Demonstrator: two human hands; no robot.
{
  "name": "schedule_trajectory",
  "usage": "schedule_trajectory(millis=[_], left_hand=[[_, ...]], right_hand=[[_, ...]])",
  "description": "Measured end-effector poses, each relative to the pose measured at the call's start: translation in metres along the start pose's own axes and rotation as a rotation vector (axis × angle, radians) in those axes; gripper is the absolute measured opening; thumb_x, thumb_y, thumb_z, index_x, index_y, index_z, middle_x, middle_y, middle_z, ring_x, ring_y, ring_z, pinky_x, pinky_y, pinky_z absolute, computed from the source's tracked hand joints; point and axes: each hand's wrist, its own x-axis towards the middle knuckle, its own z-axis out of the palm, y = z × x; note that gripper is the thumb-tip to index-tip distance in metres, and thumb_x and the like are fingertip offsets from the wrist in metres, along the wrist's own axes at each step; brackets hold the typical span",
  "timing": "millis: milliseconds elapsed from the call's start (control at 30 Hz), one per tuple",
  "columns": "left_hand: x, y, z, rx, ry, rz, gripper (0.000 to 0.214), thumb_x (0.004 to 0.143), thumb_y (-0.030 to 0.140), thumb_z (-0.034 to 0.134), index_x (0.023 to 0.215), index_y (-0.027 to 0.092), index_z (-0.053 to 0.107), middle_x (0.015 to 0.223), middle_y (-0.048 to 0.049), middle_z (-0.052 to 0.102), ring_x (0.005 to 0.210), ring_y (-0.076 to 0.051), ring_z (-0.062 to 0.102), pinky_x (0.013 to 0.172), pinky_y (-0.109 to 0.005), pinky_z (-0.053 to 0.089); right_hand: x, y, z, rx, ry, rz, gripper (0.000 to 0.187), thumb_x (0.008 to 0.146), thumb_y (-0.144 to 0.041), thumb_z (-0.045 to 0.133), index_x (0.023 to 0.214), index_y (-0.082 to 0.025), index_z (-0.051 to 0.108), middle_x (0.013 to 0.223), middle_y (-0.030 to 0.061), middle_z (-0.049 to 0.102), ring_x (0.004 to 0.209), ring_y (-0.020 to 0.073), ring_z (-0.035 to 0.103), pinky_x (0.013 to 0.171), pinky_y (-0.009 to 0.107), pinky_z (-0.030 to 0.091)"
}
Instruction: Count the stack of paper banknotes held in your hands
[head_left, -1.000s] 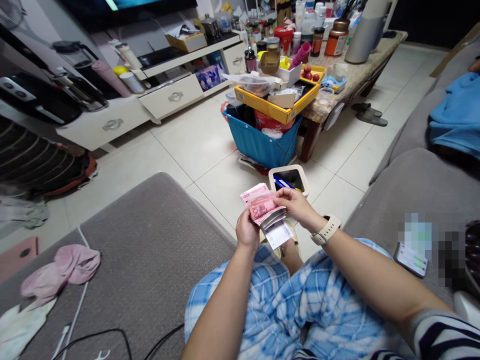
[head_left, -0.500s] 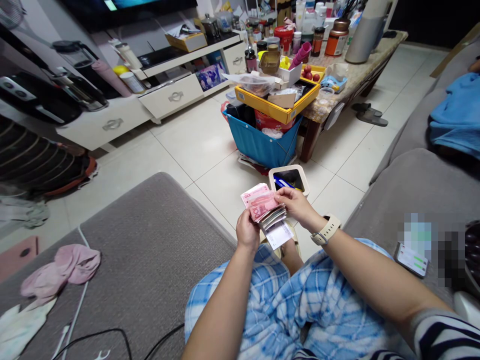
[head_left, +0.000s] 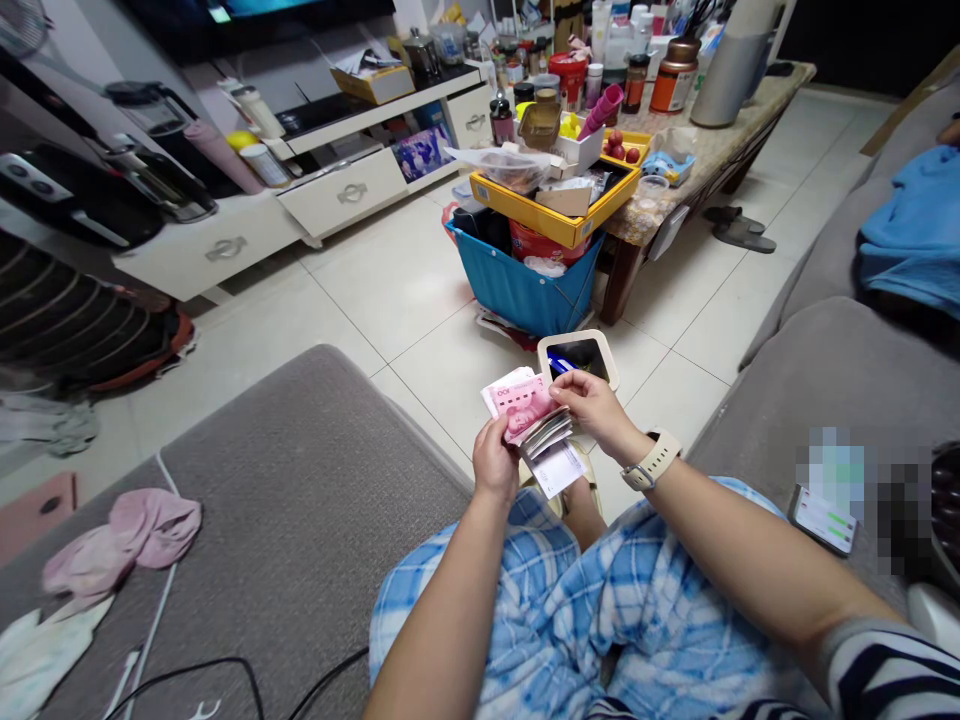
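A thick folded wad of banknotes (head_left: 527, 406), pink 100 notes on top, is gripped in my left hand (head_left: 495, 458) from its left side. My right hand (head_left: 589, 403), with a beige watch (head_left: 652, 460) on its wrist, pinches the right edge of the top pink note. Edges of several notes fan out at the near side of the wad. A white paper slip (head_left: 556, 470) with print hangs below the notes. Just beyond my right hand, on the floor, stands a cream-rimmed bin (head_left: 611, 362) with something blue inside.
Ahead, a blue basket (head_left: 517, 285) carries a yellow tray (head_left: 547, 215) of packets, beside a cluttered low table (head_left: 645, 215). A grey sofa seat (head_left: 322, 480) lies left, with a pink cloth (head_left: 135, 530) and cables. On the right seat is a phone (head_left: 823, 520).
The top of the wad shows a different face: a pink note with a portrait now lies flat there, where a note was mid-turn before. Both hands stay in nearly the same place.
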Motion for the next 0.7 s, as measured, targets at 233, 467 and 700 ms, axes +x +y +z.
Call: schedule_trajectory(millis=[233, 467, 700], left_hand=[[-0.0035, 0.0032, 0.0030, 0.046, -0.046, -0.009, 0.023, 0.061, 0.030, 0.072, 0.076, 0.013, 0.068, 0.074, -0.0050, 0.069, 0.069, -0.017, 0.063, 0.068, -0.028, 0.047], [-0.0027, 0.0013, 0.0014, 0.039, -0.022, -0.002, 0.020, 0.060, 0.030, 0.073, 0.071, 0.014, 0.067, 0.069, -0.0024, 0.067, 0.064, -0.015, 0.061, 0.065, -0.026, 0.046], [0.0032, -0.0057, -0.0019, -0.044, 0.024, 0.007, 0.024, 0.066, 0.035, 0.067, 0.075, 0.013, 0.068, 0.073, -0.0037, 0.068, 0.076, -0.018, 0.063, 0.072, -0.029, 0.047]], right_hand=[[0.0027, 0.0042, -0.0020, -0.071, 0.062, -0.038, 0.022, 0.070, -0.038, 0.065, 0.076, -0.019, 0.058, 0.071, 0.0008, 0.058, 0.067, 0.0138, 0.050, 0.062, 0.028, 0.040], [0.0018, 0.0044, -0.0008, -0.029, -0.004, 0.018, 0.024, 0.068, -0.039, 0.066, 0.066, -0.017, 0.055, 0.060, -0.0029, 0.051, 0.054, 0.0094, 0.041, 0.054, 0.025, 0.032], [0.0004, 0.0012, 0.0016, 0.016, -0.014, 0.049, 0.027, 0.067, -0.039, 0.066, 0.063, -0.017, 0.052, 0.055, -0.0049, 0.047, 0.050, 0.0082, 0.038, 0.051, 0.024, 0.029]])
